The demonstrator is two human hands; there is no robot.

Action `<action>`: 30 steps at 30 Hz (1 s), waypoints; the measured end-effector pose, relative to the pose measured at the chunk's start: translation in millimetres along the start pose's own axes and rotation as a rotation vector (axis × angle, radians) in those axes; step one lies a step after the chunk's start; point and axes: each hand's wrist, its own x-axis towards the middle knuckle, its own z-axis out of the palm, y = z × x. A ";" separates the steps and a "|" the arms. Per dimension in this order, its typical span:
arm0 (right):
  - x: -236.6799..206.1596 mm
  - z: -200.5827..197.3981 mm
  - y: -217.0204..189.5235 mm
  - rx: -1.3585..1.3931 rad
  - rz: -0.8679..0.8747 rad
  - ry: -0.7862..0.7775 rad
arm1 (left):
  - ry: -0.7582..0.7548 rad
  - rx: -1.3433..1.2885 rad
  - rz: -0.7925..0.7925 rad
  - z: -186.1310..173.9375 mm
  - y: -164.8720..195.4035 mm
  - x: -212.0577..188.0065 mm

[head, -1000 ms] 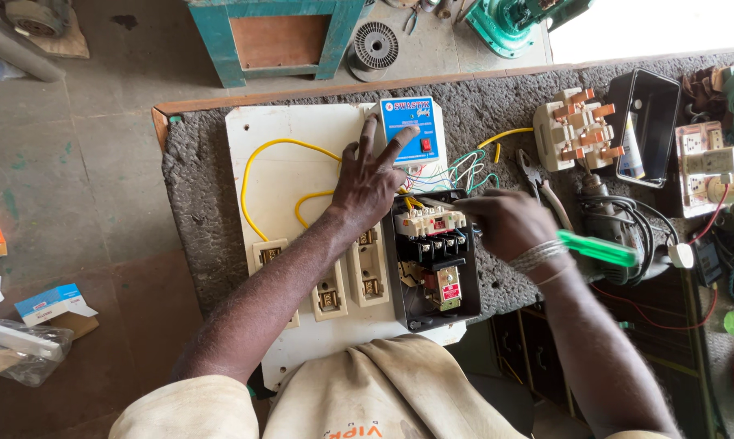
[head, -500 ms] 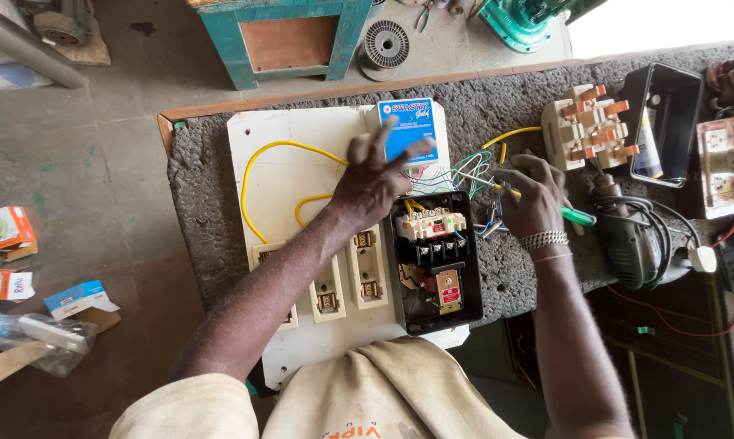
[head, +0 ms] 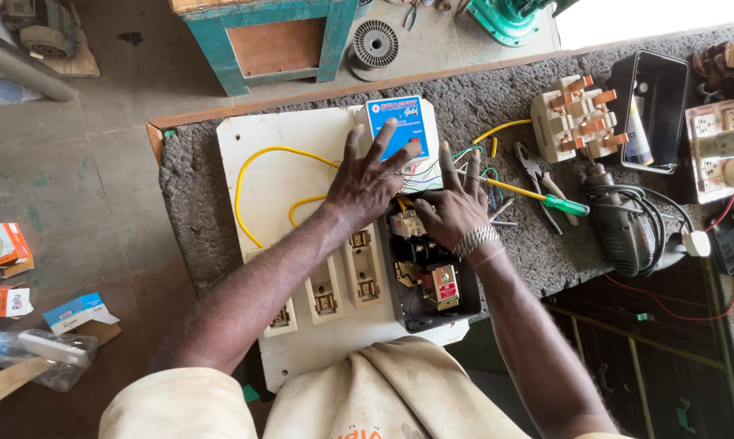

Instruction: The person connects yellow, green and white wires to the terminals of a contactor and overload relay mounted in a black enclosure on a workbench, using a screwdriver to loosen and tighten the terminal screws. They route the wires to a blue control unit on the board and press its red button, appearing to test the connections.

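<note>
L fingers: we see the left hand splayed wide and flat, gripping nothing; fingertips rest on the lower edge of the blue-faced unit, palm pressing the white board.
R fingers: right hand also spread, looser, empty; fingertips point up-frame into the loose wires, heel of palm over the top of the black starter box.
Key relation: wire bundle sits just ahead of the R fingertips, btwn blue unit and black box; R hand is the nearer one, L is touching the unit beside it. Wires fan out toward the right, no single clear axis.
Black box: long axis runs toward us, open face up, red-labelled part low inside; lies right of three cream fuse holders on the same board.
Yellow wire: loops across the board left of the L hand, apart from it.
Screwdriver: green handle, yellow shaft, lies on the desk just right of the R hand, shaft aimed at the wires, not held.
Further out: pliers next to it, drill w/ cord beyond, well apart from both hands.
Can't tell: whether any R fingertip actually pinches a wire.
</note>
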 end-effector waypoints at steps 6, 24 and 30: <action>13.3 -2.3 -20.8 -0.001 0.227 -0.200 | -0.124 -0.174 -0.240 -7.1 2.3 -6.3; -5.7 -23.7 -91.8 0.402 0.441 0.030 | 0.034 -0.188 0.068 -49.6 -11.3 -15.4; -3.2 -19.8 -87.5 0.321 0.446 0.087 | 0.080 -0.247 0.042 -53.6 -37.8 -28.7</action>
